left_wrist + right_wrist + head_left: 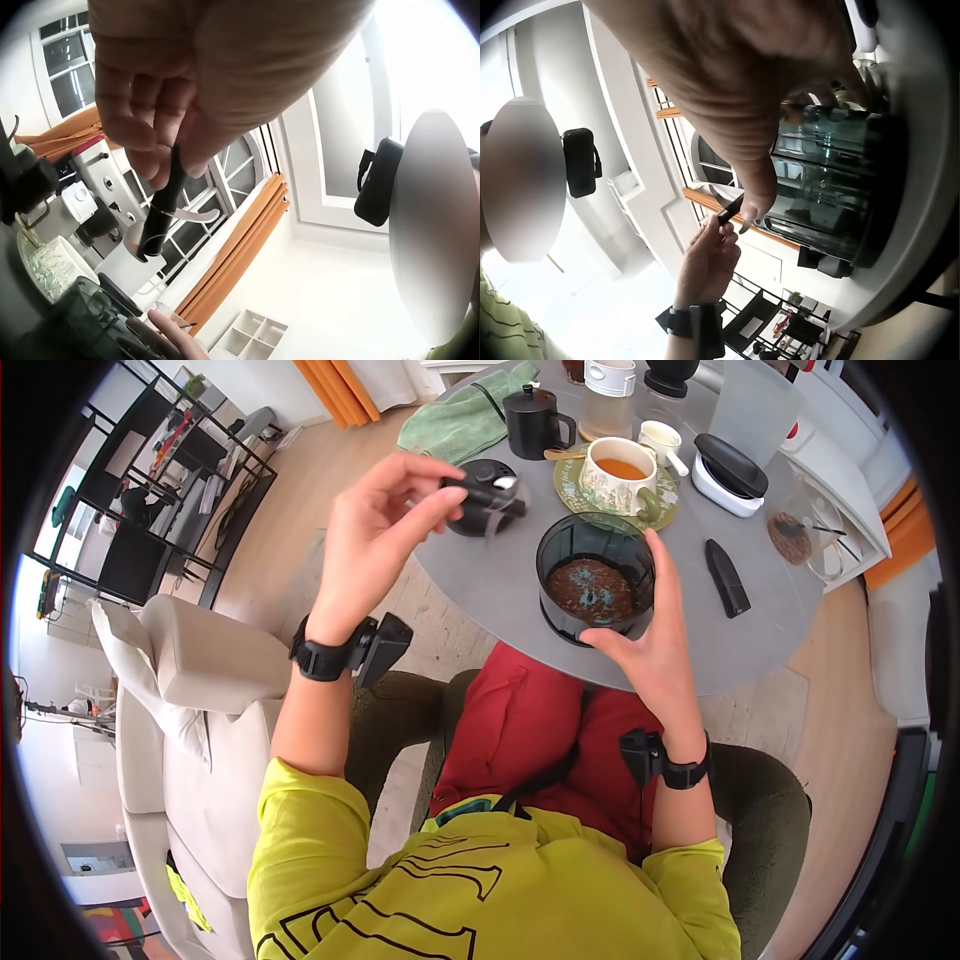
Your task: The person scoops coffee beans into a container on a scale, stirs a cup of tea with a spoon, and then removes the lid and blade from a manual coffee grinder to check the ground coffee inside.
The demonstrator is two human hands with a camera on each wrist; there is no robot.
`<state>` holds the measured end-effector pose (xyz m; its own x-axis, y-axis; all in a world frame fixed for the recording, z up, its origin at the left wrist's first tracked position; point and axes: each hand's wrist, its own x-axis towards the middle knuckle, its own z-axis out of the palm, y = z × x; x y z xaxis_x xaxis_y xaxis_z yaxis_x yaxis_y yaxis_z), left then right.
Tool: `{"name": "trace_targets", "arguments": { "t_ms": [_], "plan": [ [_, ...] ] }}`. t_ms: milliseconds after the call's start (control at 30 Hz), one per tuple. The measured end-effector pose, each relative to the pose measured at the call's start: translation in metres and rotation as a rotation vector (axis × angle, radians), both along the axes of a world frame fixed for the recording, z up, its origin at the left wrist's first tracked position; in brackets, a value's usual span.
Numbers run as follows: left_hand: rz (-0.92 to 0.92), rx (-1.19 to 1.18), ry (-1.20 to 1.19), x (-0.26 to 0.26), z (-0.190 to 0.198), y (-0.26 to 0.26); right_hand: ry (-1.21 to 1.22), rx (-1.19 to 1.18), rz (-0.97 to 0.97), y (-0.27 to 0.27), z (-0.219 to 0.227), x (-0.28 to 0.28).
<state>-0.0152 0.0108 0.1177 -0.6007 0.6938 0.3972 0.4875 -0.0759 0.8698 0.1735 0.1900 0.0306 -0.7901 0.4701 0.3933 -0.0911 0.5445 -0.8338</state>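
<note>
My left hand (385, 525) is raised left of the container, pinching a small dark piece (161, 214) between thumb and fingertips; a pale curved strip shows beside it in the left wrist view. In the head view it overlaps a black object (480, 518) on the table, so its outline is unclear. My right hand (655, 645) holds the side of a smoky transparent container (825, 195), thumb at the near side and fingers around the far side. The container is upright and open at the top, with brown granular contents (590, 588) inside.
On the grey round table (690, 650) stand a patterned teacup (610, 490) on a saucer, a black mug (532, 425), a green cloth (450, 430), a black-and-white case (730, 475) and a transparent cup lying at the right. A flat black object (727, 580) lies right of the container.
</note>
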Motion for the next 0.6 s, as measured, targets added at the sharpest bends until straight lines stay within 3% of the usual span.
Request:
{"name": "trace_targets", "arguments": {
  "t_ms": [133,200,600],
  "plan": [
    [0.132,-0.237,0.048,-0.01,-0.026,-0.018,-0.002,0.023,0.012,0.0,-0.002,-0.001],
    [0.158,-0.36,0.247,-0.01,-0.039,-0.015,0.015,-0.021,0.021,0.0,-0.004,-0.003],
    [0.157,-0.325,0.457,-0.011,-0.076,0.009,-0.024,0.008,-0.02,-0.003,0.001,-0.003]
  ]
}}
